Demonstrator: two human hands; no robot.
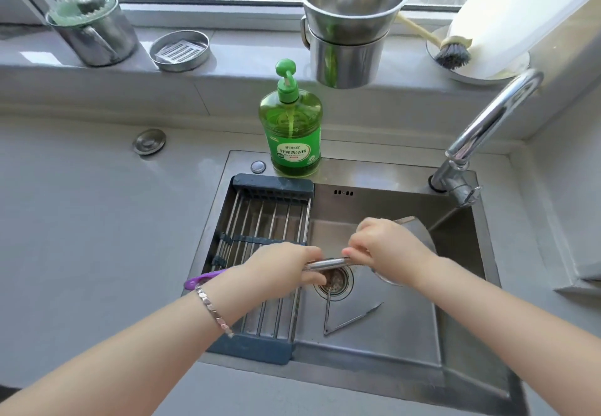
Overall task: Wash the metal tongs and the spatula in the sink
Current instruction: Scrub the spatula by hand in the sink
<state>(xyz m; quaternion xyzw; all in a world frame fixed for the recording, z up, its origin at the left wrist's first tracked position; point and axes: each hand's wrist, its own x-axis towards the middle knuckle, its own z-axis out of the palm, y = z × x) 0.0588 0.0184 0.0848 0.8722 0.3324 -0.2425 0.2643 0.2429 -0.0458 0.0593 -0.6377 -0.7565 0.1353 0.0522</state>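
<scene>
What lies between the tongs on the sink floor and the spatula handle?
In the head view, the drain strainer lies between the tongs and the spatula handle.

A green soap bottle stands at twelve o'clock on the grey bench. On the window ledge, at one o'clock, sit stacked steel pots; at eleven o'clock, a lidded steel can beside a round tin.

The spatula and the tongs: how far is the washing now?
In hand: both hands, left and right, hold the spatula over the drain, water running from the faucet. Left: the tongs lie untouched on the sink floor. Nothing looks finished yet.
</scene>
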